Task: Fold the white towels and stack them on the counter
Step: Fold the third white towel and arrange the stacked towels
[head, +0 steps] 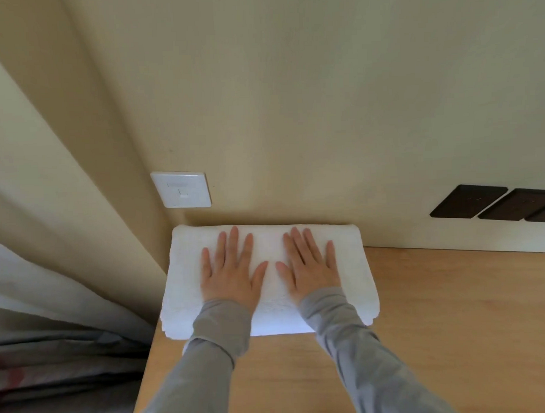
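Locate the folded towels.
Head view: folded towels at the counter's back-left corner against the wall, below the white wall plate, under left hand and right hand.

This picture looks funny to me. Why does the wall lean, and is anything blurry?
Head view: the wide-angle lens tilts straight lines, so the wall corner and black sockets slant. The light is soft, with faint shadows by the white towels. Both hands look sharp, and the curtain smears low down.

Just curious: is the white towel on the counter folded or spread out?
Folded: the white towel is a thick, compact rectangle with stacked layers showing along its near edge.
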`<state>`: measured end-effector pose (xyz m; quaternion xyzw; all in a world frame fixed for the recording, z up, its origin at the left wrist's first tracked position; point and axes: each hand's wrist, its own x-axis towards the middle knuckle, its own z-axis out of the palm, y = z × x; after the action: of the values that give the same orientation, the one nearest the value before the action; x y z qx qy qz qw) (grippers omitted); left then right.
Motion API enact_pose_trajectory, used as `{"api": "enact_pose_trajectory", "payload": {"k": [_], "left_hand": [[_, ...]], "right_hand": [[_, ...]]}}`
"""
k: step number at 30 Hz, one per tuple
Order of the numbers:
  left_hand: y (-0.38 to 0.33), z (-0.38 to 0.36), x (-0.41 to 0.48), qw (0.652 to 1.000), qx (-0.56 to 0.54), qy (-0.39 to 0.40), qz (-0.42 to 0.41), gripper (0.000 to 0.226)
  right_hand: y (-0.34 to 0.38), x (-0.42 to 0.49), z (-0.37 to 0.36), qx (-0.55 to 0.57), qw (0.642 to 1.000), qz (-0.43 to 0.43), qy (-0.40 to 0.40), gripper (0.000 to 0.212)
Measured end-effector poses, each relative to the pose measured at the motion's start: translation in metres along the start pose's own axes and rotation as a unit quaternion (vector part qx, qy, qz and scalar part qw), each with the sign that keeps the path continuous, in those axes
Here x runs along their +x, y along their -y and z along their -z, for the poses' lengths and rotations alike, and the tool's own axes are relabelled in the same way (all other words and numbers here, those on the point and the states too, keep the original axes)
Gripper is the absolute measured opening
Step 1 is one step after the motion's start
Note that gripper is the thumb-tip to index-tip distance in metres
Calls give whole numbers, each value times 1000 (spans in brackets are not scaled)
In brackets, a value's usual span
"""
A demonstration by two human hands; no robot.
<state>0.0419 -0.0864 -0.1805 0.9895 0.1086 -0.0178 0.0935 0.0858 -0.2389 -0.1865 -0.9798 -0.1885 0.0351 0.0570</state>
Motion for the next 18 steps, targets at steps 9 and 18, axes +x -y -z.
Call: {"api": "enact_pose_trajectory", "payload": {"k": [9, 18], "left_hand": [[33, -16, 11, 997, 7, 34, -62, 67], [19, 12, 12, 995, 39, 79, -36, 64]], "right_hand": [[-45, -8, -21, 10, 999, -36, 25, 66], [-61, -12, 39, 99, 993, -21, 64, 59]]}}
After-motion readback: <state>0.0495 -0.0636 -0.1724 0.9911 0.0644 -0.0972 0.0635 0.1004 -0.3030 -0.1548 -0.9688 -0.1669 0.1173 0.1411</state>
